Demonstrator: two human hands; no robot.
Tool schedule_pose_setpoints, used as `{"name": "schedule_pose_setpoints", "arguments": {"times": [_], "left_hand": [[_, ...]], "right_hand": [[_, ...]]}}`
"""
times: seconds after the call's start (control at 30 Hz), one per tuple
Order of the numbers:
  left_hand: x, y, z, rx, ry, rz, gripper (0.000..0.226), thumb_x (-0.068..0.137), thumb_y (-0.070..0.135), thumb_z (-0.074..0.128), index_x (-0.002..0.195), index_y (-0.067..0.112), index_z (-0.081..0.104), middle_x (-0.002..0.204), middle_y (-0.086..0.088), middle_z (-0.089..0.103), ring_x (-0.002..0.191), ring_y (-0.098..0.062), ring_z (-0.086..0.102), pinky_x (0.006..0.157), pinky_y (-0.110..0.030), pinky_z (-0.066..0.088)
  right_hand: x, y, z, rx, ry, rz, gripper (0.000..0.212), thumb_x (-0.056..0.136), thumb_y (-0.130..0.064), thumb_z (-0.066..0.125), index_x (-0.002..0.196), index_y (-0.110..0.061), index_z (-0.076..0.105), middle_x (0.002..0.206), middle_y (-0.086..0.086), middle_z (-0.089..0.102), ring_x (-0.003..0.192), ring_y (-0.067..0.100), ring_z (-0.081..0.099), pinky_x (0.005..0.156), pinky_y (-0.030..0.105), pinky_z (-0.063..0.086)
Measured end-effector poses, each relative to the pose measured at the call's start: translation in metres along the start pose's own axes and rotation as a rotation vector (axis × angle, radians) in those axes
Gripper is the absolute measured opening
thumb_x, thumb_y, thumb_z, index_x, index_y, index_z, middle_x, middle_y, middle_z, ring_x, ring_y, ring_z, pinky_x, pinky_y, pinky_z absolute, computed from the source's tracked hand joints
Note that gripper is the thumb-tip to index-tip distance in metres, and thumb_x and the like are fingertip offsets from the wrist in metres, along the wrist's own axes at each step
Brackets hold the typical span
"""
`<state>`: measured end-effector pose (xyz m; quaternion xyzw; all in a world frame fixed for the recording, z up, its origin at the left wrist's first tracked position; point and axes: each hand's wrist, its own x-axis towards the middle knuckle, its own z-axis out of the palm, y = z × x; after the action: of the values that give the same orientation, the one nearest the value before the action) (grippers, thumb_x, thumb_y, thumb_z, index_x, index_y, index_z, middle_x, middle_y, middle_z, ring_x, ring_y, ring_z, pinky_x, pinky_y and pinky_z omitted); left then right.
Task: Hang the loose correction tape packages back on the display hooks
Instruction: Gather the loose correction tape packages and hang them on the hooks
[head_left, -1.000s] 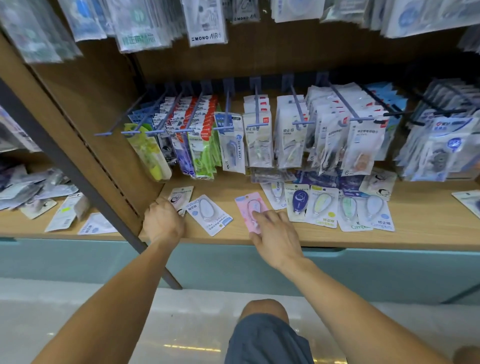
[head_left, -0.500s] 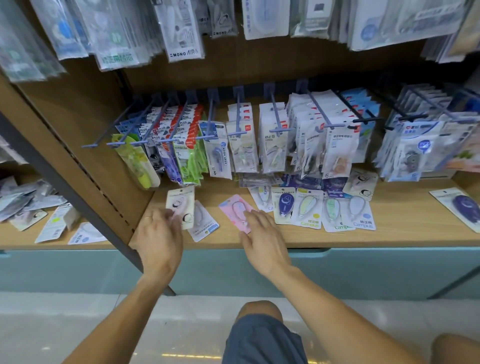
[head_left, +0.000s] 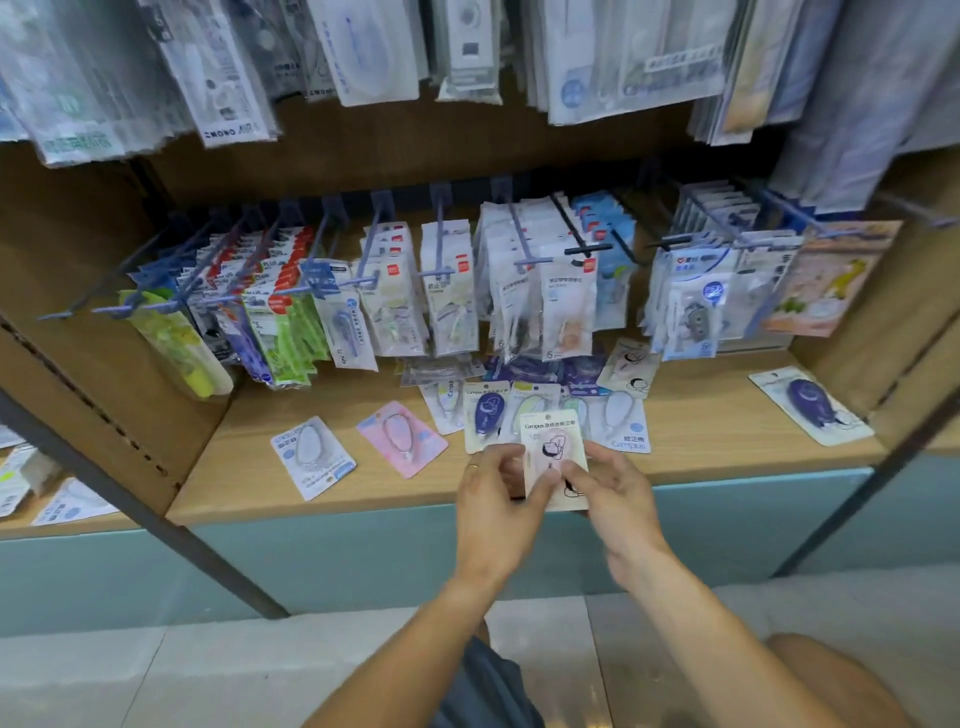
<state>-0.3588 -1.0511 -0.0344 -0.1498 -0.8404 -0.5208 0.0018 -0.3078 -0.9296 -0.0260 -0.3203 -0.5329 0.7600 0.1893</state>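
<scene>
Both bare forearms reach forward and converge in front of the wooden shelf edge. The left hand and the right hand pinch opposite sides of one cream Campus correction tape package, thumbs on its face, fingers curled behind.

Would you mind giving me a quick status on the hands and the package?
Left hand and right hand both pinch one cream Campus package, off the shelf. Not yet hung. Pink package lies loose. Nothing blocking.
</scene>
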Motion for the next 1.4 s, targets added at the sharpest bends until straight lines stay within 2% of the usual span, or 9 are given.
{"name": "schedule_pose_setpoints", "arguments": {"times": [0.17,0.33,0.47,0.6,0.7,0.87,1.13,1.3,1.4], "left_hand": [[0.014,0.015,0.033,-0.366,-0.193,-0.329,0.052,0.089,0.039,0.082,0.13,0.016,0.06,0.106,0.0,0.076,0.093,-0.01,0.072,0.084,-0.025,0.055],[0.025,0.02,0.052,-0.433,-0.244,-0.257,0.026,0.092,0.019,0.081,0.113,0.009,0.071,0.069,0.009,0.073,0.062,-0.003,0.066,0.056,-0.013,0.045],[0.044,0.011,0.056,-0.339,-0.217,-0.196,0.022,0.092,0.024,0.082,0.109,0.016,0.07,0.076,0.003,0.075,0.072,-0.016,0.068,0.072,-0.037,0.057],[0.054,-0.002,0.059,-0.284,-0.202,-0.161,0.02,0.092,0.028,0.081,0.106,0.019,0.071,0.07,0.009,0.069,0.07,-0.014,0.063,0.073,-0.035,0.052],[0.056,-0.007,0.063,-0.278,-0.21,-0.158,0.025,0.092,0.031,0.08,0.113,0.021,0.07,0.068,0.013,0.067,0.073,-0.014,0.062,0.075,-0.036,0.054],[0.059,-0.013,0.065,-0.264,-0.219,-0.13,0.027,0.091,0.036,0.08,0.115,0.029,0.071,0.067,0.006,0.059,0.071,-0.016,0.058,0.076,-0.039,0.053],[0.06,-0.013,0.065,-0.266,-0.256,-0.167,0.051,0.076,0.06,0.078,0.117,0.032,0.071,0.075,0.0,0.058,0.074,-0.018,0.059,0.078,-0.046,0.056],[0.052,-0.008,0.064,-0.304,-0.221,-0.197,0.026,0.094,0.032,0.078,0.117,0.029,0.066,0.091,-0.016,0.074,0.086,-0.035,0.071,0.089,-0.051,0.058],[0.045,-0.003,0.062,-0.321,-0.195,-0.204,0.029,0.096,0.028,0.076,0.121,0.023,0.062,0.095,-0.008,0.077,0.09,-0.03,0.073,0.09,-0.048,0.06]], "right_hand": [[0.011,-0.007,-0.034,0.032,-0.015,-0.021,0.033,0.091,-0.006,0.075,0.121,-0.018,0.067,0.097,0.002,0.08,0.085,0.011,0.075,0.072,0.021,0.055],[0.018,-0.012,-0.053,-0.048,0.004,-0.069,0.023,0.091,-0.012,0.077,0.109,-0.023,0.07,0.085,0.0,0.079,0.075,0.009,0.071,0.068,0.019,0.052],[0.038,-0.015,-0.072,-0.475,0.153,-0.305,0.018,0.097,-0.016,0.068,0.114,-0.02,0.071,0.099,-0.005,0.073,0.091,0.013,0.067,0.088,0.032,0.053],[0.082,-0.031,-0.085,-1.034,0.105,-0.566,0.041,0.095,0.003,0.05,0.132,-0.01,0.062,0.13,0.011,0.066,0.119,0.035,0.057,0.099,0.039,0.044],[0.118,-0.052,-0.079,-1.294,-0.056,-0.531,0.065,0.092,0.006,0.046,0.152,-0.018,0.043,0.145,0.01,0.058,0.12,0.037,0.051,0.096,0.042,0.045],[0.147,-0.071,-0.079,-1.55,-0.16,-0.449,0.069,0.096,-0.004,0.043,0.16,-0.027,0.028,0.14,0.015,0.061,0.123,0.038,0.053,0.096,0.041,0.047],[0.134,-0.068,-0.126,-1.561,-0.183,-0.528,0.076,0.092,0.002,0.043,0.161,-0.024,0.026,0.151,0.007,0.051,0.135,0.031,0.046,0.108,0.04,0.044],[0.129,-0.069,-0.127,-1.57,-0.214,-0.509,0.072,0.096,-0.013,0.047,0.162,-0.027,0.023,0.152,0.005,0.047,0.135,0.031,0.043,0.108,0.037,0.042],[0.123,-0.07,-0.124,-1.604,-0.209,-0.471,0.069,0.099,-0.029,0.048,0.162,-0.028,0.022,0.15,0.005,0.046,0.132,0.031,0.043,0.107,0.039,0.041]]}}
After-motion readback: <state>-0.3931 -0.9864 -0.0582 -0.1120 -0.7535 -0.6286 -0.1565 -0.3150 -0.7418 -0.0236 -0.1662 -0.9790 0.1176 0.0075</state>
